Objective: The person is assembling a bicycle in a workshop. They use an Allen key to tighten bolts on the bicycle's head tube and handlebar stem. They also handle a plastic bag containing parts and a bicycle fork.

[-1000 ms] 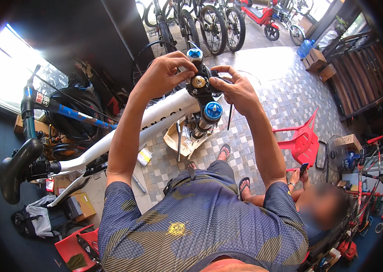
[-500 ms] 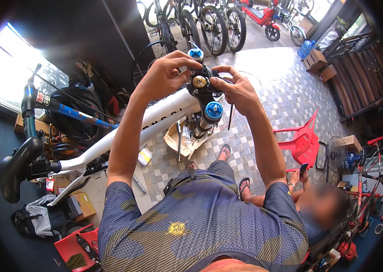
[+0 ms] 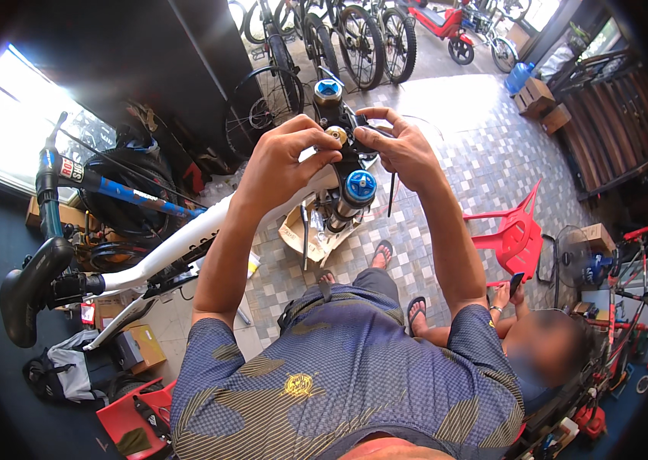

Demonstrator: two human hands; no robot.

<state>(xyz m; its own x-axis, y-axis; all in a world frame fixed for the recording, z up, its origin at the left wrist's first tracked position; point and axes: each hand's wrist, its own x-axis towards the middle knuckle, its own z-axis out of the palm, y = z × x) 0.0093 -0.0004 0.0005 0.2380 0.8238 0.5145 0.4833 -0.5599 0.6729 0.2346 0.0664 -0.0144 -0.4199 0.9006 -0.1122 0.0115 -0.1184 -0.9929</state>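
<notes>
A white bicycle frame (image 3: 186, 241) is held up in front of me, its black saddle (image 3: 29, 287) at the left. At its front sits a suspension fork with two blue caps (image 3: 360, 186). My left hand (image 3: 285, 157) and my right hand (image 3: 397, 146) both reach to the top of the steerer, fingertips pinching a small gold-coloured headset cap (image 3: 335, 136) between them. My forearms rise from the lower edge on either side of the fork crown.
A blue bicycle frame (image 3: 109, 188) and wheels lean at the left wall. Several parked bicycles (image 3: 362, 38) stand ahead on the tiled floor. A red plastic chair (image 3: 511, 234) is at the right, with another person (image 3: 538, 345) seated below it. Boxes and a red crate (image 3: 136, 418) lie lower left.
Both hands stay at the top of the fork; the fingers have shifted slightly around the gold cap. Nothing else has moved.
</notes>
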